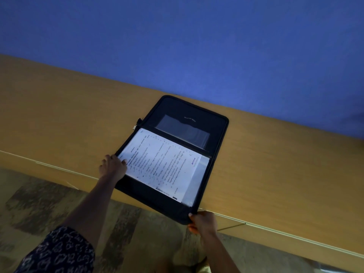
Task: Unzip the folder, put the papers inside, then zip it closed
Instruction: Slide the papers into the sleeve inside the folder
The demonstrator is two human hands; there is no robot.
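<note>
Black zip folder [217, 134] lying open on table edge, printed papers [161, 164] inside near half
</note>
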